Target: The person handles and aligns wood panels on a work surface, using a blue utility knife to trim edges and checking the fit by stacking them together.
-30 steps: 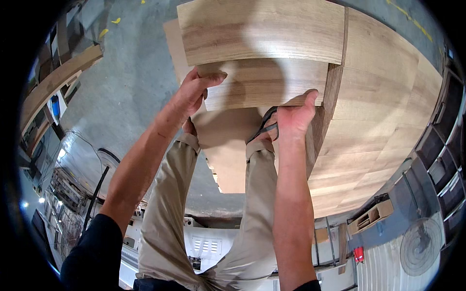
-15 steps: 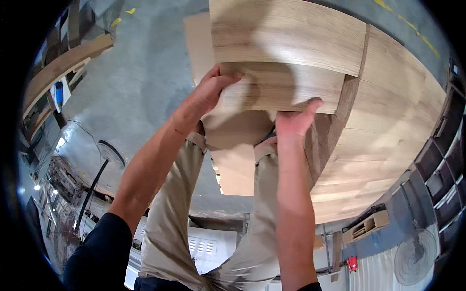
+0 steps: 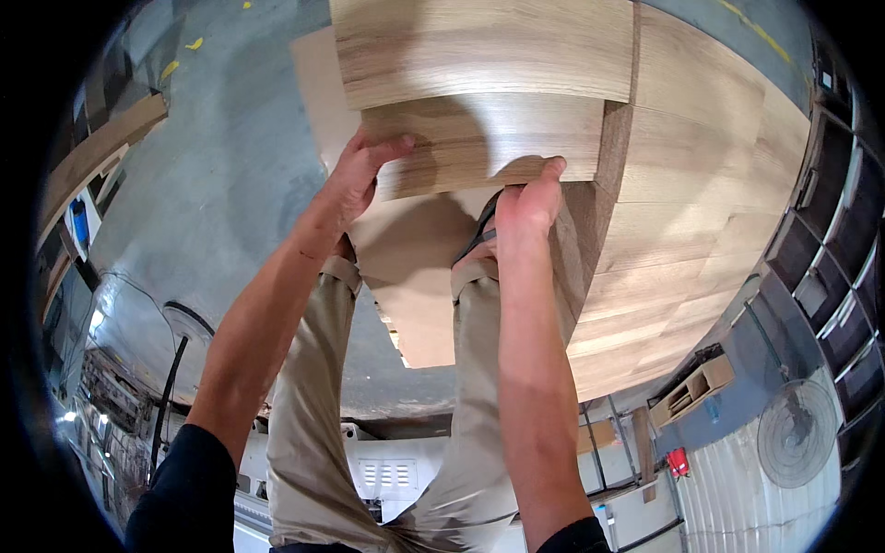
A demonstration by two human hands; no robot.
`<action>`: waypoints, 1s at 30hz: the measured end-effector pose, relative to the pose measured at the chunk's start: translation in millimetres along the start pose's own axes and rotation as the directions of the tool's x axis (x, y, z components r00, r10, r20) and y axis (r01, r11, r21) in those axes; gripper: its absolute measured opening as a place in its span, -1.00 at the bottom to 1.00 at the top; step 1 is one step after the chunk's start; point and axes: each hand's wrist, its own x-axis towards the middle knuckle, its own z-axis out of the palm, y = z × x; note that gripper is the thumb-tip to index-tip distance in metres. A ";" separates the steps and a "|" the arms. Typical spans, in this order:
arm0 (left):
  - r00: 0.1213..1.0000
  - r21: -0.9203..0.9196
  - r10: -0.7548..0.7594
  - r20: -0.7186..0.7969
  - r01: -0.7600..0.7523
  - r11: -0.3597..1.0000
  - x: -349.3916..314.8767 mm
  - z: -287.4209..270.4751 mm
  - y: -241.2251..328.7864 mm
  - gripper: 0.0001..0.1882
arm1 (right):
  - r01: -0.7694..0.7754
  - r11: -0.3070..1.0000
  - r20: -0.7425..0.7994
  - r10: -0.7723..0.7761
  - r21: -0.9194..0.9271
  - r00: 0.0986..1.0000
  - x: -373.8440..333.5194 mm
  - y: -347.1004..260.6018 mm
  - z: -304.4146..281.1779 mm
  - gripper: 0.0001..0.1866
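Note:
Both hands grip a light wood-grain board [image 3: 489, 134] lying crosswise in front of me. My left hand [image 3: 355, 175] is closed on its left end, thumb on the top face and fingers hidden beneath. My right hand [image 3: 530, 198] holds the near edge toward the right end, thumb up over the edge and fingers out of sight. The board's far edge meets or passes under a wider wood-grain panel [image 3: 489, 46]. Past its right end runs a brown side face [image 3: 599, 184] of the large wood-grain panelled surface [image 3: 682, 194].
Flattened cardboard [image 3: 406, 318] lies on the grey floor [image 3: 230, 175] under and between my feet. A wooden beam [image 3: 101, 152] stands at the far left. Dark shelving [image 3: 843, 221] lines the right side, with a round fan guard [image 3: 797, 433] and an open box [image 3: 691, 392] nearer.
The board and panels have shifted left and slightly up in the picture, together with my hands and the floor around them. Both hands keep their hold on the board.

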 end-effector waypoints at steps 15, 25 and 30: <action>0.723 0.886 0.571 0.388 -0.464 -0.014 -19.3 33.1 182.0 -0.20 | -0.159 0.982 0.262 0.128 0.100 0.956 -2.3 5.2 -11.6 -0.24; 0.930 0.978 -0.302 0.210 -0.199 0.067 103.1 123.4 215.9 -0.13 | -0.190 0.963 0.213 0.149 0.189 0.966 -5.2 12.1 -3.2 -0.15; 0.897 0.968 -0.377 0.230 -0.171 0.183 105.3 125.6 211.8 -0.14 | -0.173 0.960 0.225 0.122 0.222 0.967 -4.3 11.1 -2.8 -0.15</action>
